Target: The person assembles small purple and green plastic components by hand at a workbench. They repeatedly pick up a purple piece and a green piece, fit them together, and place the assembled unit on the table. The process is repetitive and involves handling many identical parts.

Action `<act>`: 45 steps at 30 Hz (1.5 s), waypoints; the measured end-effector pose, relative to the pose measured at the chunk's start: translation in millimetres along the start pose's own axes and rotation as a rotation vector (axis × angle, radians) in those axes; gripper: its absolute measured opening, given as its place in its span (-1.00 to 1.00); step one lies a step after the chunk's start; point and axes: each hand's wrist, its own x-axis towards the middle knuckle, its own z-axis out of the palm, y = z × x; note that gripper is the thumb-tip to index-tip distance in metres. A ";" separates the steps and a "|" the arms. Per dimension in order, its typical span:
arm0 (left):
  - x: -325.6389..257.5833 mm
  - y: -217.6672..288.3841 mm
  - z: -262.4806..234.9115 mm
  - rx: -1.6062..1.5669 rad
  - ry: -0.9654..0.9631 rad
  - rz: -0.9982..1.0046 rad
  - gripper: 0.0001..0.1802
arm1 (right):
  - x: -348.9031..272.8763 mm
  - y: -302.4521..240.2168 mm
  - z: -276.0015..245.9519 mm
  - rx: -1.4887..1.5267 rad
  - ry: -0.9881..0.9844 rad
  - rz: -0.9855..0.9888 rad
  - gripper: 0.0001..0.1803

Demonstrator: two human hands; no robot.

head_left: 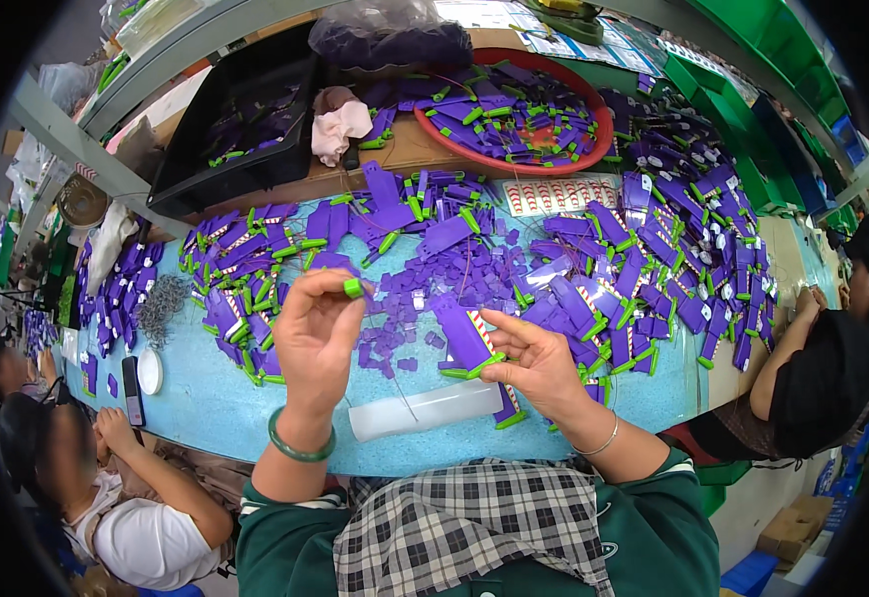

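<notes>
Raised over the table, my left hand [317, 333] pinches a small bright green plastic end piece [354, 288]; some purple shows just behind it, and I cannot tell whether it is joined on. To its right, my right hand [539, 368] grips a flat purple plastic part [461, 336] by its green end. A red-and-white striped strip runs along that part's right edge. The two hands are apart. Below and between them lie many small purple chips [395, 318] and a whitish translucent sheet [425, 410].
Heaps of purple-and-green parts [653, 239] cover both sides. Behind stand a red basin [602, 129] of parts, a black tray [181, 184] and a striped sticker sheet [559, 195]. A phone [133, 390] and white lid [150, 371] lie left. Co-workers sit on both sides.
</notes>
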 end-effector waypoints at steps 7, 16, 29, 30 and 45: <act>-65.7 -37.0 11.5 -0.463 -0.035 -0.546 -0.72 | -6.2 7.1 6.4 -0.138 0.013 -0.144 -0.58; -73.0 -34.3 14.4 -0.574 -0.086 -0.528 -0.73 | -16.9 -1.5 13.7 -0.553 0.159 -0.426 -0.65; -73.7 -10.9 13.8 -0.024 -0.481 -0.612 -0.78 | -8.3 -22.9 0.3 -0.709 -0.273 -0.072 -0.70; -74.0 -8.1 17.6 0.087 -0.546 -0.607 -0.78 | -9.8 -13.2 2.1 -0.580 -0.224 0.031 -0.71; -66.8 -28.5 25.0 -0.374 -0.316 -0.680 -0.80 | -7.1 -7.9 4.1 0.009 -0.213 0.122 -0.74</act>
